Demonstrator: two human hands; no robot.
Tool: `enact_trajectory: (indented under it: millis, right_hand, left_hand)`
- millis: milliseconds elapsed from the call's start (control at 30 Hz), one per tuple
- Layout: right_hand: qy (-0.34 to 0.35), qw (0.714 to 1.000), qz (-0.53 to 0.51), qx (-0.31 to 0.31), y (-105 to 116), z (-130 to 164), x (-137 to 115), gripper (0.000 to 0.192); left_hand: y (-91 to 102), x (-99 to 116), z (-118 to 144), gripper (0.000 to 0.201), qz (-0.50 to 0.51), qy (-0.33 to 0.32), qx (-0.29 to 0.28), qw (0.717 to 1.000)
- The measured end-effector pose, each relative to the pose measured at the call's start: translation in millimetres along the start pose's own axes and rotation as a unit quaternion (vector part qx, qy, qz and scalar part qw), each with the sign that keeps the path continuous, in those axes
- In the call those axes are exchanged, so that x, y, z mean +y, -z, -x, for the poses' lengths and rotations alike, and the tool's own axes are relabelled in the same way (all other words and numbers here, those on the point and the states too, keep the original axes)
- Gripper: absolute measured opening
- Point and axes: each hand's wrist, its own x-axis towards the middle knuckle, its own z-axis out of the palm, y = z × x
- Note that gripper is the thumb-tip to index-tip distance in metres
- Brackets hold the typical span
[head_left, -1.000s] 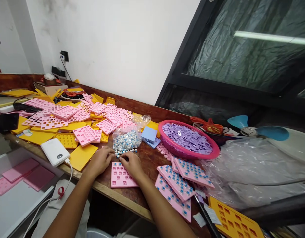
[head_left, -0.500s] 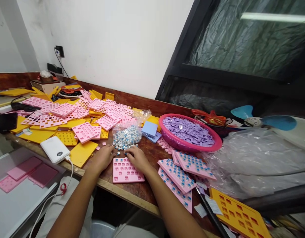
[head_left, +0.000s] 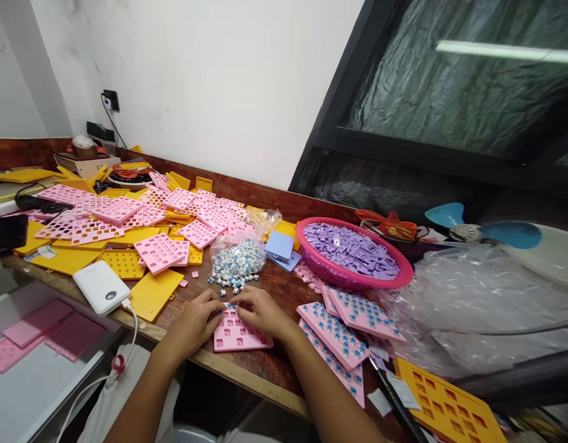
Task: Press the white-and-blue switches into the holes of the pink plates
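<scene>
A pink grid plate (head_left: 241,336) with square holes lies at the near edge of the brown table (head_left: 284,363). My left hand (head_left: 196,320) rests on its left side, fingers curled. My right hand (head_left: 261,311) is on its upper part, fingertips pinched over the top row; whether a small switch is between them is hidden. Just beyond them, a clear bag of blue-and-white switches (head_left: 236,258) spills loose pieces onto the table.
A pink basket (head_left: 330,280) of lilac keycaps stands to the right, with filled pink plates (head_left: 339,326) in front of it. Pink and yellow plates (head_left: 127,215) are heaped at the left. A white power bank (head_left: 101,287) and crumpled clear plastic (head_left: 477,307) flank the area.
Both hands have drawn back from the loose switches by the bag onto the pink plate. The camera has shifted slightly.
</scene>
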Motion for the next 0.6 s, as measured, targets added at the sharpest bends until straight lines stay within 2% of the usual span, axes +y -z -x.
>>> enact_trajectory:
  millis: [133,333,467,600]
  right_hand:
    - [-0.006,1.0,0.007,-0.018,3.2,1.2,-0.1,0.034]
    - [-0.028,0.999,0.003,0.023,0.1,1.5,2.0,0.017]
    - [-0.028,0.998,-0.007,0.053,-2.7,1.4,5.7,0.016]
    - [-0.02,0.998,-0.028,0.06,-6.3,-0.5,9.2,0.014]
  left_hand:
    - [2.0,-5.3,-3.3,0.02,0.027,-0.006,-0.013,1.0]
    - [2.6,-14.1,-4.5,0.022,0.06,-0.02,-0.016,0.998]
    - [0.8,-13.2,-2.4,0.024,0.04,-0.011,-0.008,0.999]
    - [0.3,-6.2,-1.3,0.022,-0.021,-0.004,-0.021,1.0]
